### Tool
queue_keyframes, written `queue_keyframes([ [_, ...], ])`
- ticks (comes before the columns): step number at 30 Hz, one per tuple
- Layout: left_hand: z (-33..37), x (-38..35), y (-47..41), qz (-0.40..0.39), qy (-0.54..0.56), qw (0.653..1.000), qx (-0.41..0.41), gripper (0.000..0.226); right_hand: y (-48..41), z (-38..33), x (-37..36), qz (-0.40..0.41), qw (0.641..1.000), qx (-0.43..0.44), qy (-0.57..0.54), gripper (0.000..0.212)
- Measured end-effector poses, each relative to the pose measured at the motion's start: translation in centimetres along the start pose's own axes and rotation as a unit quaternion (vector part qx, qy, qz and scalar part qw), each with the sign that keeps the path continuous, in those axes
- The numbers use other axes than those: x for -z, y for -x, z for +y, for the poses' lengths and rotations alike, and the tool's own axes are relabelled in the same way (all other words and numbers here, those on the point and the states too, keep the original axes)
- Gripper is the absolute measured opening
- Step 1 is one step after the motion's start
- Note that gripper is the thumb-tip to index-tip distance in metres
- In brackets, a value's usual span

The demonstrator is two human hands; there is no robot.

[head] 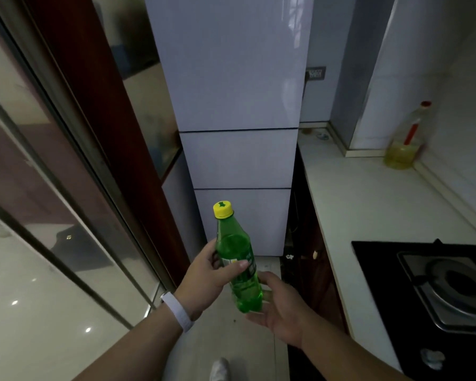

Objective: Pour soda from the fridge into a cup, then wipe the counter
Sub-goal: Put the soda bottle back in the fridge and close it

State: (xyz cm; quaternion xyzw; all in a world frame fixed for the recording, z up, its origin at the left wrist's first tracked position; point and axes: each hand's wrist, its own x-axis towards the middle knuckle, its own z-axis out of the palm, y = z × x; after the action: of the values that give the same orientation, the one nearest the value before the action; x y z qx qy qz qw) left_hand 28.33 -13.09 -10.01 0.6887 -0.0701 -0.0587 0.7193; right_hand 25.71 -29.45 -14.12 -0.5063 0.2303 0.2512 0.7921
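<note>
A green soda bottle (235, 248) with a yellow cap stands nearly upright in front of me, cap on. My left hand (204, 281), with a white wristband, grips its middle over the label. My right hand (279, 306) cups the bottle's base from the right and below, fingers partly spread against it. Straight ahead is the tall white fridge (237, 105), all three of its doors closed. The white counter (368, 204) runs along the right. No cup shows in view.
A black gas hob (437, 287) sits in the counter at lower right. A bottle of yellow oil (404, 141) stands at the counter's back by the tiled wall. Glass sliding doors with a dark wood frame (99, 133) line the left. A narrow strip of floor lies between.
</note>
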Motion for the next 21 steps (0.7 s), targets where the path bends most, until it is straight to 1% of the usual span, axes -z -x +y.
queue_keyframes([
  [6,-0.1,4.4,-8.8,-0.015,0.029,0.999,-0.011,0.05,-6.8,-4.9,-4.0,0.034,0.999,0.012,0.004,0.033],
  [12,0.6,10.7,-16.6,-0.012,0.045,0.998,-0.031,0.053,-13.1,-9.6,-10.2,0.034,0.999,0.021,0.009,0.032],
  [17,2.1,14.9,-21.6,-0.011,0.049,0.997,-0.055,0.043,-16.7,-12.7,-14.7,0.025,0.999,0.029,-0.015,0.033],
  [21,2.9,16.9,-24.2,0.002,0.054,0.996,-0.065,0.044,-19.2,-14.5,-16.8,0.018,0.999,0.029,-0.02,0.036],
])
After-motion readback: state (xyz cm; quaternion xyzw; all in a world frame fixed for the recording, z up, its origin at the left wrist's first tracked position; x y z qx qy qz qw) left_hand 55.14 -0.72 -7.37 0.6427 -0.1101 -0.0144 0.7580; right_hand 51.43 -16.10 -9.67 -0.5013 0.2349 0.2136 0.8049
